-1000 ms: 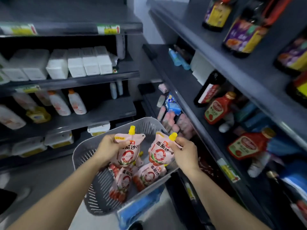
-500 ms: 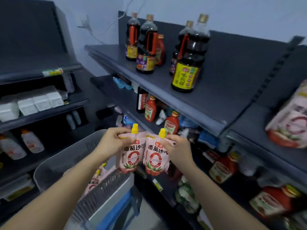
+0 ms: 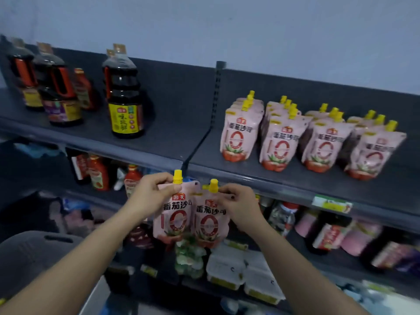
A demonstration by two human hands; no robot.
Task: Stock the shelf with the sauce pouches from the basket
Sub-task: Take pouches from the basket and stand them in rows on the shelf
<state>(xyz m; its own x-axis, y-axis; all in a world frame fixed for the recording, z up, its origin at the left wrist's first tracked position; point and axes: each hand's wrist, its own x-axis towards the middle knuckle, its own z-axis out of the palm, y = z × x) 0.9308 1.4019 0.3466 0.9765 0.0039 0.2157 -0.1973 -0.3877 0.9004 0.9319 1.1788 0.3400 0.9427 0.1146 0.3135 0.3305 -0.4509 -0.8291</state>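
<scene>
Head view, two pouches [image 3: 175, 214] upright, spouts up

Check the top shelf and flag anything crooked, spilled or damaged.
Nothing is spilled or torn. The only unevenness: the stocked pouch rows lean back and fan slightly rightward, the rightmost row most tilted. The soy sauce bottles stand upright.

Pouch rows [image 3: 281, 142] on shelf [image 3: 172, 142], right of bottles [image 3: 123, 96].

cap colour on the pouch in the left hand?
Yellow, on the pouch in the left hand; head view.
</scene>
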